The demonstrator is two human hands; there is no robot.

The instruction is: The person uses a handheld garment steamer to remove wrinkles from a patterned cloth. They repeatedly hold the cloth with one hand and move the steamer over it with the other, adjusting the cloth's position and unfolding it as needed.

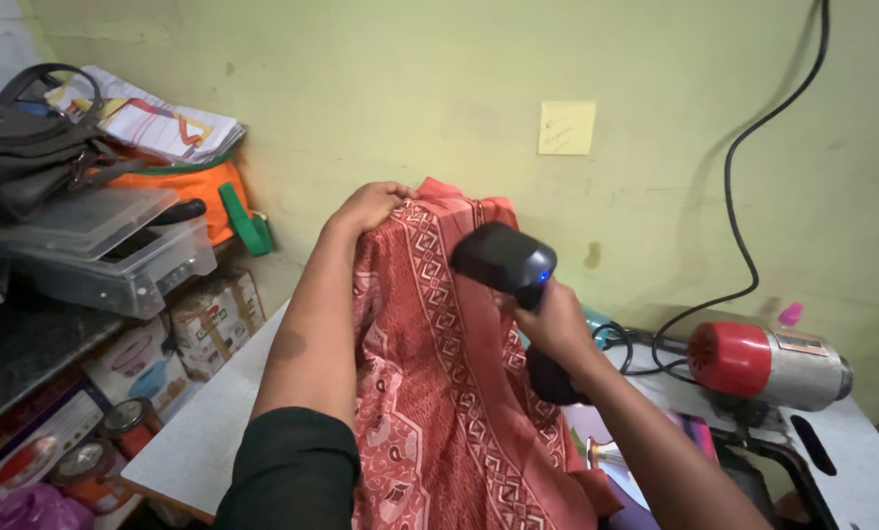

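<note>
My left hand (369,206) grips the top edge of a red patterned cloth (430,393) and holds it up so it hangs down in front of me. My right hand (549,322) holds a black handheld device (503,261) with a small blue light, its head pressed against the cloth's front. A black sleeve covers my left upper arm.
A white table (204,432) lies below, with a red and silver motor (768,365) and black cable (734,216) at the right. Left shelves hold a black bag (27,147), clear plastic box (106,250), orange bag, cartons and jars. A yellow note (566,128) sticks on the green wall.
</note>
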